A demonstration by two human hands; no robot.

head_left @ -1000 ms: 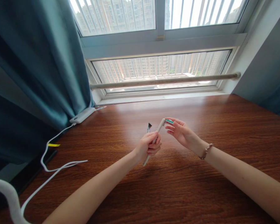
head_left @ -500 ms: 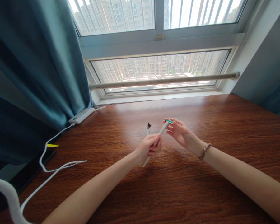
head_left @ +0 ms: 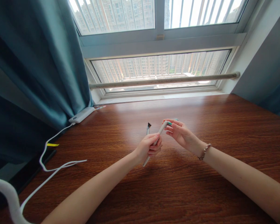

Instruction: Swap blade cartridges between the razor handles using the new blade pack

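My left hand (head_left: 147, 148) is closed around a white toothbrush (head_left: 162, 128), which tilts up to the right with its dark bristles facing my right hand. The fingers of my right hand (head_left: 180, 133) pinch a small green and white razor head (head_left: 169, 123), partly hidden by them. The toothbrush's bristle end is right up against the razor head; whether they touch is hard to tell. Behind my left hand lies a slim razor handle (head_left: 147, 131) with a black end, its lower part hidden by that hand.
A brown wooden table (head_left: 121, 124) spreads out under both hands. At the left are a white power bank (head_left: 82, 115), a white cable (head_left: 43, 155) and a yellow strip (head_left: 53, 145). A blue curtain (head_left: 49, 56) hangs there, and a window with a rail (head_left: 163, 81) closes off the back.
The razor head has turned in my right fingers, so less of its green face shows. The toothbrush's tip has shifted slightly left and up.
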